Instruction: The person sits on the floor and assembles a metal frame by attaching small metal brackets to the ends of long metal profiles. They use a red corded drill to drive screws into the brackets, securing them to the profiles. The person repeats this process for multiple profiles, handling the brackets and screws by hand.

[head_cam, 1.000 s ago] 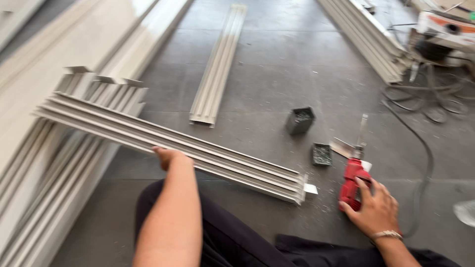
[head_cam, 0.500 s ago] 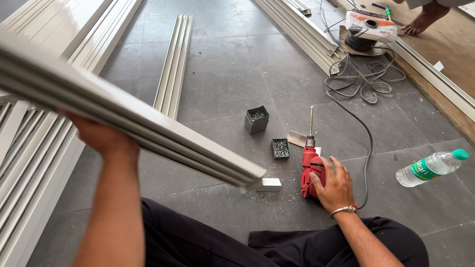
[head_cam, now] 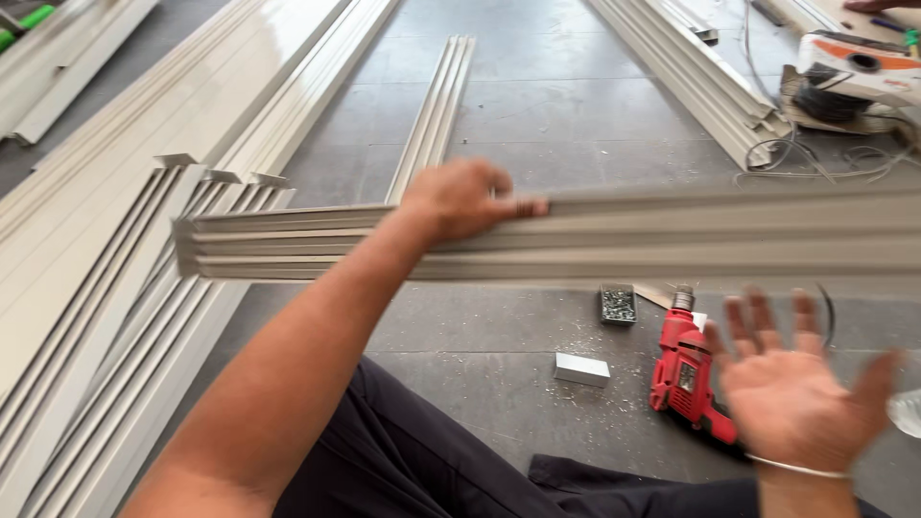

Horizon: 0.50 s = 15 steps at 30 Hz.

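Note:
My left hand (head_cam: 467, 200) grips a long cream-white ribbed metal profile (head_cam: 614, 240), held level across the view from left to right above the floor. My right hand (head_cam: 801, 384) hovers open below the profile with fingers spread, palm up, holding nothing. Just left of that hand a red power drill (head_cam: 683, 369) lies on the grey floor. A small tray of screws (head_cam: 618, 304) and a short cut piece of profile (head_cam: 582, 369) lie near the drill.
Stacks of long white profiles (head_cam: 115, 288) fill the left side, one single length (head_cam: 434, 115) lies in the middle, more lie at the back right (head_cam: 691, 77). A power saw with coiled cable (head_cam: 849, 82) stands top right. My dark-trousered legs are below.
My left hand swung the profile round so it lies level across the view. My right hand let go of the red drill and rose open toward the profile.

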Available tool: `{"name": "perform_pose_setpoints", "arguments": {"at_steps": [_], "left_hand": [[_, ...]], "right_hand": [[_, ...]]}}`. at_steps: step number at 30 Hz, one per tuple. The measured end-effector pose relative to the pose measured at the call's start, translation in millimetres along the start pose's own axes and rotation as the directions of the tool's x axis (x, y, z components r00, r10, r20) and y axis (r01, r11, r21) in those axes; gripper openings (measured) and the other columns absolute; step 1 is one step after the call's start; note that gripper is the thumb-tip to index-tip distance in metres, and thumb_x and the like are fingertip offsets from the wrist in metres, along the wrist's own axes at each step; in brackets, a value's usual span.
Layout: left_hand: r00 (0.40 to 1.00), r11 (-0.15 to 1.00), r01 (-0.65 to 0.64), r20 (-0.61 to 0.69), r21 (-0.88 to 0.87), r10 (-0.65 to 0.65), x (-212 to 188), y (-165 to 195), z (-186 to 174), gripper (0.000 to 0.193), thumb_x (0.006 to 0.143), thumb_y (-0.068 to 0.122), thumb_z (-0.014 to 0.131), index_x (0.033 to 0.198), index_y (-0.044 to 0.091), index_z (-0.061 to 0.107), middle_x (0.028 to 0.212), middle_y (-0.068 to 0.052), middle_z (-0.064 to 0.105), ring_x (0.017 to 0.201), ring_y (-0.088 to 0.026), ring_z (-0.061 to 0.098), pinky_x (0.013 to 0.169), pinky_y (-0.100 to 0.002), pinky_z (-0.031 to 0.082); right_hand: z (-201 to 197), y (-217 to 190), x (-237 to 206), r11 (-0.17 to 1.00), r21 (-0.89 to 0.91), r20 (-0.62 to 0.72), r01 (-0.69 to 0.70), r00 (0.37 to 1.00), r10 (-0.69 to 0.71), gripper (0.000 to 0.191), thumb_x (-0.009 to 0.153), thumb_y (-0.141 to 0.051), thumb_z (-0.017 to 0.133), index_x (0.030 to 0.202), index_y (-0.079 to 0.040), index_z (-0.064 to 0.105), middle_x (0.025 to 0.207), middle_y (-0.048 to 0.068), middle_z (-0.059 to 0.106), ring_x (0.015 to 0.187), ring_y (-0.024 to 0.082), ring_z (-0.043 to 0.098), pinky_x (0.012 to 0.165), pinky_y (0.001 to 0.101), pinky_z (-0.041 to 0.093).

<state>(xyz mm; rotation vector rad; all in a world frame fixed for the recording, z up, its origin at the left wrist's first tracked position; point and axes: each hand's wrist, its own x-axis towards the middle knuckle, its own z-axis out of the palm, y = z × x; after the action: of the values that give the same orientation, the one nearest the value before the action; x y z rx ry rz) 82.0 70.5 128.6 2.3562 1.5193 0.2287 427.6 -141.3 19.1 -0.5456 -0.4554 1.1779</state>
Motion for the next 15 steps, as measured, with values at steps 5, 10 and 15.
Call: {"name": "perform_pose_setpoints", "arguments": {"at_steps": [5,10,15], "left_hand": [[0.944,0.981,0.059,0.309,0.185,-0.115,-10.9,-53.8,41.3,0.091,0.073,0.095,0.047,0.088,0.011,0.079,0.090,-0.012,0.076,0.088,-0.027,0.074,0.080,-0.047,0.058],[0.853,0.933,0.234,0.403,0.273,-0.332,-33.2,-153.3,62.8,0.094,0.069,0.093,0.052,0.093,0.008,0.083,0.099,-0.016,0.080,0.096,-0.029,0.076,0.086,-0.047,0.057],[0.802,0.862,0.364,0.352,0.354,-0.483,-66.0,-222.2,60.1,0.077,0.066,0.077,0.068,0.121,0.023,0.079,0.126,-0.006,0.077,0.125,-0.026,0.069,0.105,-0.046,0.052]], "right_hand": [[-28.2,17.3,0.0,0.985,0.139,-0.386,-0.099,0.911,0.146,0.076,0.091,-0.063,0.068,0.148,-0.016,0.054,0.141,0.012,0.059,0.131,0.034,0.057,0.114,0.0591,0.040],[-66.6,93.2,-1.8,0.934,-0.055,-0.524,-0.353,0.806,0.274,0.037,0.100,-0.033,0.059,0.131,-0.014,0.060,0.118,0.008,0.065,0.117,0.029,0.060,0.107,0.0562,0.050],[-60.6,190.7,-33.4,0.790,0.019,-0.448,-0.613,0.701,0.555,0.029,0.090,-0.015,0.063,0.114,-0.001,0.064,0.110,0.019,0.071,0.106,0.035,0.068,0.101,0.0541,0.055]]}}
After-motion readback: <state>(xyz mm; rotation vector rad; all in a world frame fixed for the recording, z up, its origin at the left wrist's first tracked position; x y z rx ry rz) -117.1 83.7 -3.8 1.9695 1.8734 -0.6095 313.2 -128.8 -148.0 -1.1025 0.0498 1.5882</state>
